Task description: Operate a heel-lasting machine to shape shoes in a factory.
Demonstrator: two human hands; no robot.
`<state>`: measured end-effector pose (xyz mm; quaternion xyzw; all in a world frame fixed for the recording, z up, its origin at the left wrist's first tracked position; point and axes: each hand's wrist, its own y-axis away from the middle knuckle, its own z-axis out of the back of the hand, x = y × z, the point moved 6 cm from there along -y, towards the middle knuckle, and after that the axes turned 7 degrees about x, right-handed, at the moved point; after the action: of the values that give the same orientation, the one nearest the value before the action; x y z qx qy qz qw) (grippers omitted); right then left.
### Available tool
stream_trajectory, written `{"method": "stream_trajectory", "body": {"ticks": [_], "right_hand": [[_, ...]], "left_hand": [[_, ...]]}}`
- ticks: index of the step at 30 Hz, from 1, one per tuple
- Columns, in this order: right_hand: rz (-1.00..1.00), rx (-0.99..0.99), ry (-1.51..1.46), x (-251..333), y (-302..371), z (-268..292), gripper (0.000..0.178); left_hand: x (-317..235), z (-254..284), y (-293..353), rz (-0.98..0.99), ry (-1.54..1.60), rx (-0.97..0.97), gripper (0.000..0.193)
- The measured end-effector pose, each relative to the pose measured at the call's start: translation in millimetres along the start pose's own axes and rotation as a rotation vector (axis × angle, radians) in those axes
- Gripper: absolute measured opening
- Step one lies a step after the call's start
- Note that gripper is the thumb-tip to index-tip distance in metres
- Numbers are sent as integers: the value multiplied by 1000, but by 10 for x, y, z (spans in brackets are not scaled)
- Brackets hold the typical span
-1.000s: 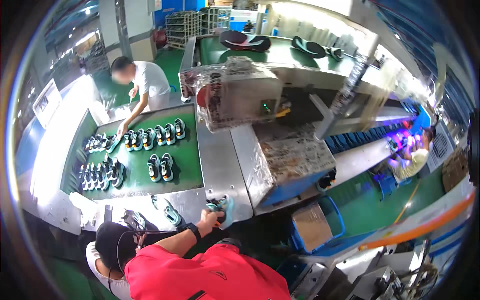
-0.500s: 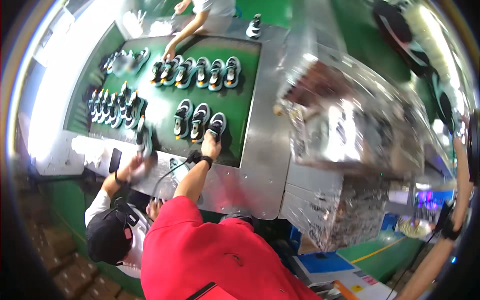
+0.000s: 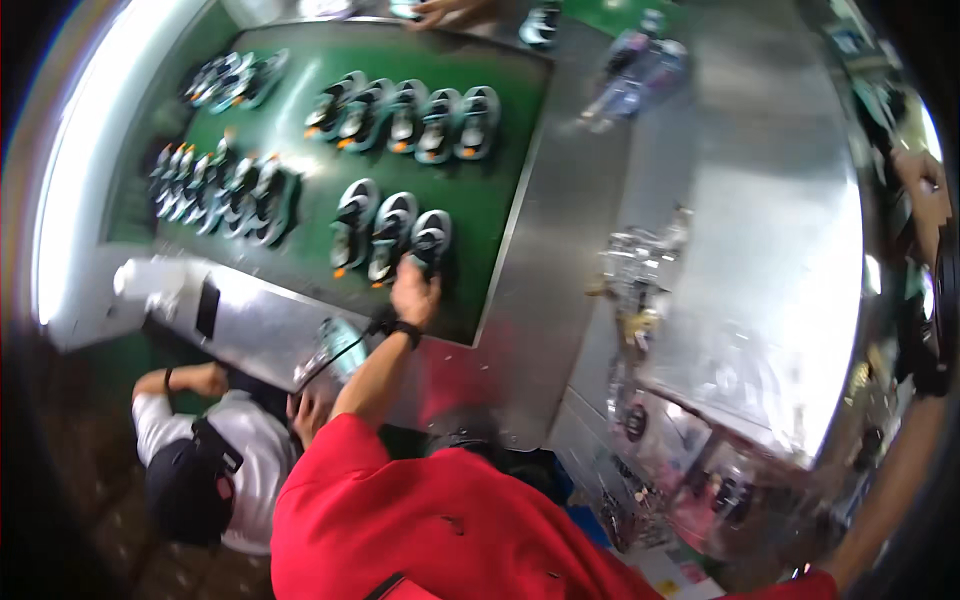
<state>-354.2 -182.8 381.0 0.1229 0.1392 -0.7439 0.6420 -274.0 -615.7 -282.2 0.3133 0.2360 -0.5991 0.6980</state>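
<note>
My left hand (image 3: 415, 292) is closed round the heel end of a black, white and teal sneaker (image 3: 431, 238) on the green belt (image 3: 300, 225). Two similar sneakers stand beside it in a short row, the nearer being a sneaker (image 3: 393, 240) just to its left. At the far right rim my right hand (image 3: 922, 185) is raised beside dark and teal shoes (image 3: 880, 110); blur and dim light hide its fingers and whatever they may hold. A teal shoe part (image 3: 343, 345) lies on the metal edge next to my left forearm.
More sneakers (image 3: 405, 115) stand in rows on the belt. A co-worker in a dark cap (image 3: 190, 490) sits at lower left; another person's hands (image 3: 445, 12) show at the far edge. Clear plastic bags (image 3: 640, 270) lie by a metal worktop (image 3: 770, 250) on the right.
The view has shifted. A large shiny plastic bundle has left the right worktop. One sneaker is gone from the far row. The lower-left co-worker's raised hand has drawn back from the belt, without the shoe.
</note>
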Motion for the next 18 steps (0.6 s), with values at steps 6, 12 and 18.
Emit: {"method": "stream_trajectory", "body": {"ticks": [6,12,18], "right_hand": [[-350,-295,-253,-916,1123,-566,51],[-303,-382,-660,-754,1449,-533,46],[-356,-771,-1140,-975,2811,144,32]], "left_hand": [[1173,-383,-154,-120,26,32,63],[-34,193,207,-365,-29,3,83],[-1879,359,2071,-157,860,1035,41]]}}
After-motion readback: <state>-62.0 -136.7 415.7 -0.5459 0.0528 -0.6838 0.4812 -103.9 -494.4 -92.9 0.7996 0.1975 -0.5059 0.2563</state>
